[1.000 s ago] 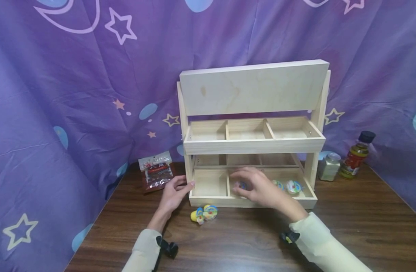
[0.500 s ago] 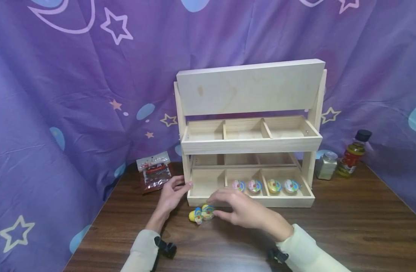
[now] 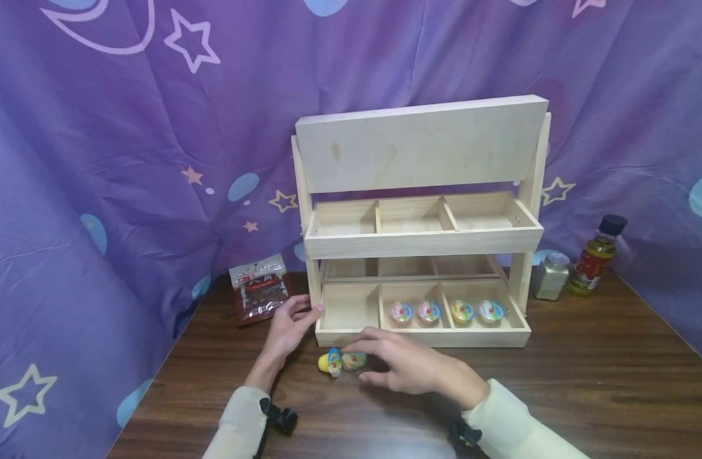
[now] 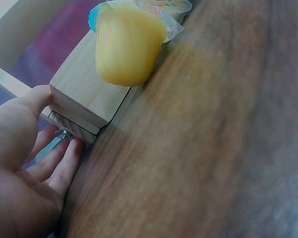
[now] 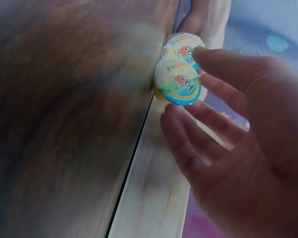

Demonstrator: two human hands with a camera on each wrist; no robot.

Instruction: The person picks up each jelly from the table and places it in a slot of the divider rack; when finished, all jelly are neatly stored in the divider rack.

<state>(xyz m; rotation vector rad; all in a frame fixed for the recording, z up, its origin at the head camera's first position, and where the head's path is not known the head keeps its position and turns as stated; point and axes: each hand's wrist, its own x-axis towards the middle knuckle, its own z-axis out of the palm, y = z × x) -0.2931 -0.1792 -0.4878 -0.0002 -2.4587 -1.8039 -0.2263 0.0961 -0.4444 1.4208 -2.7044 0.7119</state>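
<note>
My left hand (image 3: 285,331) rests loosely parted fingers on the wooden rack (image 3: 422,244). Before it lies a tipped jelly cup (image 3: 324,364); just beside, my right hand (image 3: 410,364), thumb and fingers spread, surrounds a second cup (image 3: 354,363), contact unclear. I'd pinch its rim, sparing the neighbour. Jar (image 3: 551,278) and bottle (image 3: 596,261) stand well right.

Rear cup (image 4: 175,9) — cropped in left wrist view, bottle label (image 3: 593,262) unreadable

Tabletop (image 3: 328,414) free in front of jelly cups (image 3: 353,363); tray wall (image 3: 442,339) blocks behind.
</note>
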